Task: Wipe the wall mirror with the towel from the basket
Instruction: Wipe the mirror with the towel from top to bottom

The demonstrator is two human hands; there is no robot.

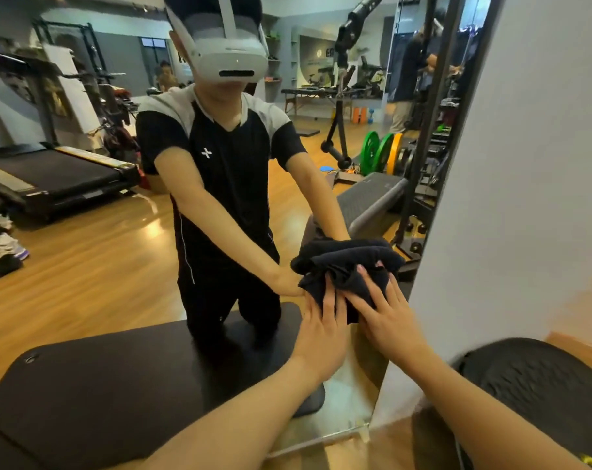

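Observation:
A large wall mirror (91, 252) fills most of the view and reflects a person in a headset and a gym room. A bunched dark towel (342, 283) is pressed against the glass near the mirror's lower right. My left hand (321, 330) lies flat on the towel's left side. My right hand (386, 313) presses on its right side, fingers spread over the cloth. The towel's reflection sits directly above it. No basket is in view.
A white wall (525, 164) borders the mirror's right edge. A black mat (84, 401) lies on the wooden floor at the mirror's foot. A dark ribbed object (538, 385) sits at the lower right. Treadmill, bench and weight plates appear only as reflections.

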